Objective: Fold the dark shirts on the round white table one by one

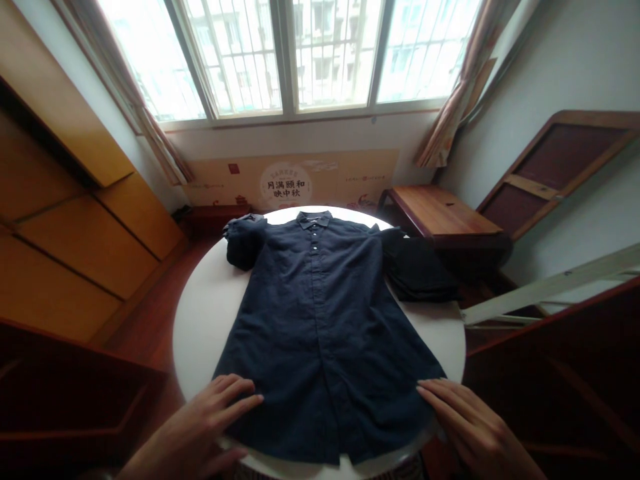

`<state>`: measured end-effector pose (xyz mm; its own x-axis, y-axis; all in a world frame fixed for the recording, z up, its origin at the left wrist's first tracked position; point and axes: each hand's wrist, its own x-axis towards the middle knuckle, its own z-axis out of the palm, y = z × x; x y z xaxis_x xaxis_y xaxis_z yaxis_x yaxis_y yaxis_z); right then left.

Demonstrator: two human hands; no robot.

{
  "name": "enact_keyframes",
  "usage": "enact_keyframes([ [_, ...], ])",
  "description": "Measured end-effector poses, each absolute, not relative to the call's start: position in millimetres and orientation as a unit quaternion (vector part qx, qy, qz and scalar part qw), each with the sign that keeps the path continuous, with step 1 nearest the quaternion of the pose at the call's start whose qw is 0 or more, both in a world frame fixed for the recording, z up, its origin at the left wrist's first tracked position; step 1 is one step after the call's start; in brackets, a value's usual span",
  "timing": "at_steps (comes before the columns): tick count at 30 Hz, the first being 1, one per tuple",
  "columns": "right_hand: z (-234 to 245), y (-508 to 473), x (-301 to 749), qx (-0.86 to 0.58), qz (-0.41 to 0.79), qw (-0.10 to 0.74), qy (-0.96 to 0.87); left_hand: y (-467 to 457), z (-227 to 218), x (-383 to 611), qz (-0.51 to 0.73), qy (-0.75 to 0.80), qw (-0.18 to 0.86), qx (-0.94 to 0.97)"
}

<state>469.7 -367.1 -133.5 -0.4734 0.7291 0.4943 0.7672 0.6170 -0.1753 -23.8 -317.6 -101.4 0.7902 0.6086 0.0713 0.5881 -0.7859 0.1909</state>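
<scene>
A dark navy button-up shirt (310, 320) lies front side up, spread over a round white table (200, 320). Its collar points toward the window, and the hem hangs slightly past the near table edge. My left hand (200, 417) rests on the shirt's lower left side, fingers stretched over the cloth and the thumb apart below. On the opposite side, my right hand (467, 417) touches the lower right edge with outstretched fingers; its thumb is hidden. Dark bunched clothing (244, 243) sits by the left sleeve. Folded black clothing (417, 267) lies by the right sleeve, partly covered by it.
Beyond the table stand a low wooden bench (445, 210) and a wall with barred windows. Wooden cabinets (85, 247) line the left. A pale ladder-like frame (550, 287) leans in at the right, close to the table edge.
</scene>
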Motion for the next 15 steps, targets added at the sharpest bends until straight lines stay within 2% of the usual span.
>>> enact_keyframes([
  [5,-128,-364,469,-0.412,-0.037,0.273,-0.868,-320,-111,-39,0.111,0.303,0.066,0.944],
  [11,-110,-372,477,-0.422,0.016,0.211,-0.882,-318,-86,-32,0.04,0.354,0.188,0.915],
  [15,-87,-324,453,-0.462,0.065,0.27,-0.843,-273,-72,2,0.082,0.353,0.24,0.9],
])
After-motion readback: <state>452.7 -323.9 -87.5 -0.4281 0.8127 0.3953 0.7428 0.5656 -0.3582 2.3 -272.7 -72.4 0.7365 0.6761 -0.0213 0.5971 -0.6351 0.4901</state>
